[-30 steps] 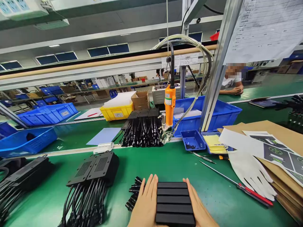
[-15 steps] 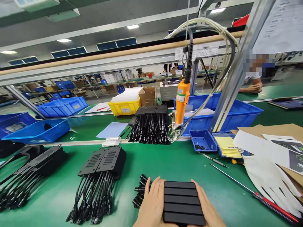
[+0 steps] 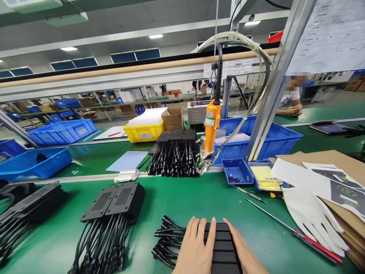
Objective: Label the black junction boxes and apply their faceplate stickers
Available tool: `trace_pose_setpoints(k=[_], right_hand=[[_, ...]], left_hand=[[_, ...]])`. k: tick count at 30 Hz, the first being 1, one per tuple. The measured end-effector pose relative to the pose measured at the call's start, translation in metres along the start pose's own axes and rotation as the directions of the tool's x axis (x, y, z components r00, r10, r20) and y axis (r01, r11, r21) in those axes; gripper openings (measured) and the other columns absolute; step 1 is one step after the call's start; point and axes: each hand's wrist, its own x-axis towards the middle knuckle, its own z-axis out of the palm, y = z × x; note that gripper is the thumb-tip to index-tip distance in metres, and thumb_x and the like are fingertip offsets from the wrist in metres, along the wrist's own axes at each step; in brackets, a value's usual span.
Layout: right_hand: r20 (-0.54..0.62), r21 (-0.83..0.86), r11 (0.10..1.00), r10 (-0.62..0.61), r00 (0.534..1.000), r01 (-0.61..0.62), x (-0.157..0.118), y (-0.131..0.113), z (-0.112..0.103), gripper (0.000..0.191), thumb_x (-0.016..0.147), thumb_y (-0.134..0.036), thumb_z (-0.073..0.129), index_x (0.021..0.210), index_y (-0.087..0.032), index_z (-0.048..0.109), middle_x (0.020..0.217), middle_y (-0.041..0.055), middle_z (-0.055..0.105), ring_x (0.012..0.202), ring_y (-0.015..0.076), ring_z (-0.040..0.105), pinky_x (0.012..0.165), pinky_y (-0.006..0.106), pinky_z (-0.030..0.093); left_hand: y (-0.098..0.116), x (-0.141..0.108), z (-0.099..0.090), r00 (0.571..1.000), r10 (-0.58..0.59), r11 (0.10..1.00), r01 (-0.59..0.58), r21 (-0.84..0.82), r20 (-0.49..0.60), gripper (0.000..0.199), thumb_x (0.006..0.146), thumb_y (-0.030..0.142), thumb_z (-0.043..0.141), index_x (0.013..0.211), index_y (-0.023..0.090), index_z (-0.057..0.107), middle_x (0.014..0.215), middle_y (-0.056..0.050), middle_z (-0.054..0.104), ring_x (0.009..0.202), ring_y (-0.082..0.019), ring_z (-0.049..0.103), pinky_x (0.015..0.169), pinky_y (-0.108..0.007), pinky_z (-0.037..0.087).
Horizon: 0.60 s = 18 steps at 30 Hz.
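A black box with a ribbed top [image 3: 224, 245] lies at the bottom centre, with black cables [image 3: 168, 239] and their connectors coming out to its left. My left hand [image 3: 196, 243] rests over the box's left part, fingers stretched across the top and its thumb hidden. Along the right side of the box lies my right hand [image 3: 245, 251], its fingers against the edge. The box is held between both hands. Farther left on the green bench stands a pair of black vented boxes [image 3: 115, 199] with bundled cables, and another such box [image 3: 34, 201] beyond.
An orange power screwdriver [image 3: 212, 125] hangs over the bench. A small blue bin [image 3: 237, 173] holds dark screws. At right lie a red-handled screwdriver [image 3: 316, 245], white gloves [image 3: 310, 217] and papers. More cabled boxes [image 3: 175, 136] stand centre back. Someone's hands [image 3: 295, 109] rest across the bench.
My left hand has slid from the box's left side onto its top, covering part of the ribs. More cable ends show to the left. The whole view has shifted slightly.
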Motion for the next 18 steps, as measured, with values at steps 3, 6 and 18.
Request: trace_pose_setpoints(k=[3, 6, 18], right_hand=[[-0.093, 0.052, 0.998, -0.037, 0.995, 0.043, 0.000, -0.004, -0.003, 0.095, 0.079, -0.033, 0.067, 0.155, -0.020, 0.011, 0.157, 0.0151, 0.019, 0.144, 0.0303, 0.021, 0.114, 0.044, 0.029], [-0.254, 0.093, 0.989, -0.086, 0.963, 0.113, -0.002, -0.019, -0.011, 0.085, 0.078, -0.041, 0.066, 0.151, -0.020, 0.028, 0.149, 0.0158, 0.034, 0.140, 0.0319, 0.031, 0.112, 0.044, 0.032], [-0.467, 0.265, 0.905, -0.181, 0.866, 0.332, 0.011, -0.093, -0.002, 0.072, 0.090, -0.067, 0.034, 0.147, -0.022, 0.034, 0.138, 0.0155, 0.044, 0.130, 0.0288, 0.045, 0.106, 0.035, 0.038]], left_hand=[[-0.004, -0.002, -0.005, 1.000, 0.024, 0.998, -0.025, -0.053, -0.013, 0.071, 0.079, 0.033, 0.061, 0.142, 0.007, 0.040, 0.116, -0.020, 0.051, 0.104, -0.033, 0.049, 0.088, -0.048, 0.046], [-0.004, -0.005, -0.018, 0.997, -0.045, 0.993, 0.037, -0.114, -0.067, 0.067, 0.088, 0.012, 0.049, 0.151, 0.016, 0.027, 0.123, -0.018, 0.047, 0.115, -0.030, 0.043, 0.097, -0.045, 0.041], [-0.011, 0.010, -0.070, 0.675, -0.509, -0.581, 0.189, -0.792, 0.534, 0.088, 0.048, 0.065, 0.086, 0.119, 0.016, 0.066, 0.117, -0.013, 0.063, 0.119, -0.036, 0.054, 0.104, -0.041, 0.045]])
